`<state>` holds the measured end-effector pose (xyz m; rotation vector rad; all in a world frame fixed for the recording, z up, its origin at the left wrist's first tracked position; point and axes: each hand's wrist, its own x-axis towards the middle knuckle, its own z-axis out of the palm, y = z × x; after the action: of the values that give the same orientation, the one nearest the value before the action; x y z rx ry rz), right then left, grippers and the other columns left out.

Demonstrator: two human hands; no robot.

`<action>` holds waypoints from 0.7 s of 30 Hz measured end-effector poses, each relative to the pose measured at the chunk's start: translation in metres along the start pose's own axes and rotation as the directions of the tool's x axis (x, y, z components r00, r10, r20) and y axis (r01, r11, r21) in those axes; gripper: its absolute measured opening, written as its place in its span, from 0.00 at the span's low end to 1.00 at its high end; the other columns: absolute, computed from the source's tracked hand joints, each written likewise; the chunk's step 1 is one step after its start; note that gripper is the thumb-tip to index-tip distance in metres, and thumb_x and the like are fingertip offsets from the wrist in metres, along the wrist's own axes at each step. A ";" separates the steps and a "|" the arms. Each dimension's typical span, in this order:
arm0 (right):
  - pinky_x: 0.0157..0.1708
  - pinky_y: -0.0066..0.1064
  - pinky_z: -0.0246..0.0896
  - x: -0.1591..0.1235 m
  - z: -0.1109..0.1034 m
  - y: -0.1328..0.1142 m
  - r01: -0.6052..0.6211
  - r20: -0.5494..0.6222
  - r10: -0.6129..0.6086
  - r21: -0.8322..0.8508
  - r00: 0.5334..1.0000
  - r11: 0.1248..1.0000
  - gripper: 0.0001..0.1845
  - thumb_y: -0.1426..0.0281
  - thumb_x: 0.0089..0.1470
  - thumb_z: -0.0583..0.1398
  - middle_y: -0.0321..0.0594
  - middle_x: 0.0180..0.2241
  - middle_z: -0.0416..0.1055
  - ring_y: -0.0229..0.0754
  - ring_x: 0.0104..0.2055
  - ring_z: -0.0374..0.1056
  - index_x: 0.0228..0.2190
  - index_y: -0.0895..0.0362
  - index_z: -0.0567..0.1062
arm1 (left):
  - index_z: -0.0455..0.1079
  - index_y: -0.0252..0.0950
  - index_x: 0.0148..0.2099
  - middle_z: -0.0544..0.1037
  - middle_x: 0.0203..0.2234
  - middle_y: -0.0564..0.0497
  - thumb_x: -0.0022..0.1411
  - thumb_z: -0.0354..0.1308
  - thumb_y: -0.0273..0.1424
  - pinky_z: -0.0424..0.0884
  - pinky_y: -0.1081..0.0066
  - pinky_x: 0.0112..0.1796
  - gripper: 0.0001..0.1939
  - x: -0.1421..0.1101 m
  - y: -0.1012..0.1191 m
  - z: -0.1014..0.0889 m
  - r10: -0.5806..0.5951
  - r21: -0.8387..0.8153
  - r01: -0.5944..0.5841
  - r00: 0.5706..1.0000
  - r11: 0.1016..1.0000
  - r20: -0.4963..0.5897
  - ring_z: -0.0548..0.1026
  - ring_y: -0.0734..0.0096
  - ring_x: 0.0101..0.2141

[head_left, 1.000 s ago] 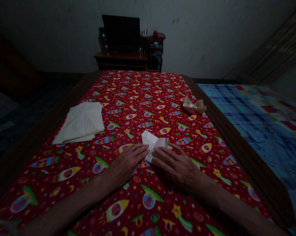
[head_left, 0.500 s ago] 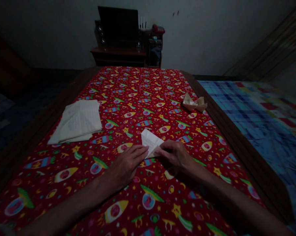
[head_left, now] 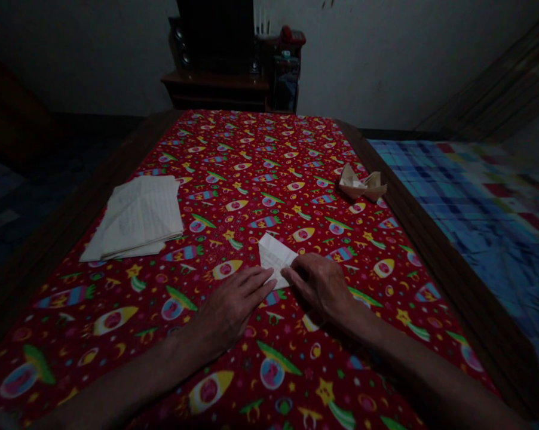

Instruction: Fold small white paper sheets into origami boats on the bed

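Observation:
A small folded white paper (head_left: 275, 251) lies on the red patterned cloth in front of me, with a pointed top and creases across it. At its lower left edge, my left hand (head_left: 236, 301) holds the paper with fingertips and thumb close together. My right hand (head_left: 321, 283) pinches its right side, thumb and curled fingers closed on the edge. The lower corners are partly covered by my fingers. Farther off to the right sits a folded paper boat (head_left: 363, 186), brownish, with raised ends.
A stack of white paper sheets (head_left: 139, 218) lies at the left on the cloth (head_left: 233, 197). Dark wooden table edges (head_left: 413, 239) run along both sides. A desk (head_left: 216, 83) with a dark monitor (head_left: 216, 30) and a red telephone (head_left: 293, 37) stands beyond.
The camera view has tilted down slightly. My left thumb shows over the paper's lower part, and my right fingers have shifted a little; more of the paper's lower part shows between the hands.

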<state>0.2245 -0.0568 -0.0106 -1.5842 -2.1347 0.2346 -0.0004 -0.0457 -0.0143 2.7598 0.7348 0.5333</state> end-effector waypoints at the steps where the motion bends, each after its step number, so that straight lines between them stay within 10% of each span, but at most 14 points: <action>1: 0.26 0.27 0.49 0.000 0.000 -0.001 0.002 0.005 -0.002 -0.007 1.000 1.000 0.14 0.64 0.59 0.54 0.36 0.23 0.67 0.35 0.25 0.61 0.25 0.58 0.69 | 0.58 0.33 0.60 0.66 0.56 0.43 0.58 0.44 0.16 0.66 0.54 0.53 0.28 -0.001 0.000 0.000 0.004 0.008 -0.004 1.000 1.000 0.006 0.61 0.60 0.56; 21: 0.35 0.34 0.60 -0.001 -0.001 -0.005 0.151 -0.140 -0.173 -0.157 0.975 0.976 0.11 0.67 0.60 0.53 0.46 0.36 0.73 0.44 0.38 0.66 0.33 0.58 0.73 | 0.54 0.33 0.62 0.63 0.59 0.47 0.54 0.43 0.12 0.63 0.57 0.54 0.33 -0.001 0.005 0.000 0.012 0.082 -0.022 0.993 0.996 0.115 0.59 0.60 0.57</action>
<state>0.2209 -0.0589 -0.0083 -1.4429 -2.1870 -0.0959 0.0005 -0.0502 -0.0131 2.8477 0.7229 0.3517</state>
